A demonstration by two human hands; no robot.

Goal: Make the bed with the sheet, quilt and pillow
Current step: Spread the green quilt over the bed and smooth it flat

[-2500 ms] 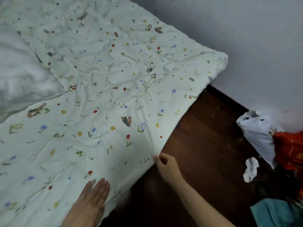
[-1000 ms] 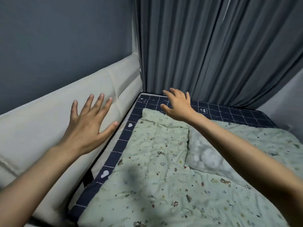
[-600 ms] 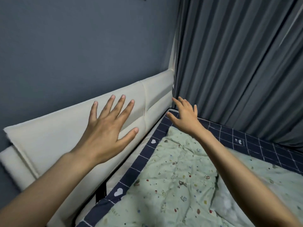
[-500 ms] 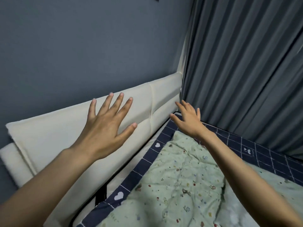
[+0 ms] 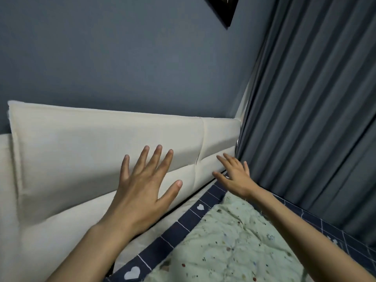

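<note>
The pale green floral quilt (image 5: 230, 247) lies on the bed at the lower right. A strip of the navy checked sheet (image 5: 184, 219) with white hearts shows along its head edge and far side. My left hand (image 5: 142, 188) is held out with fingers spread in front of the cream headboard, holding nothing. My right hand (image 5: 234, 176) reaches with straight fingers over the far top corner of the quilt, near where headboard and curtain meet. It holds nothing. No pillow is in view.
A cream padded headboard (image 5: 81, 151) runs along the grey wall. Dark grey curtains (image 5: 313, 110) hang along the bed's far side. A dark picture frame corner (image 5: 223, 9) shows high on the wall.
The view has swung from the foot of the bed up to the headboard corner. Both hands have left the quilt edge and now reach forward, open, toward the headboard.
</note>
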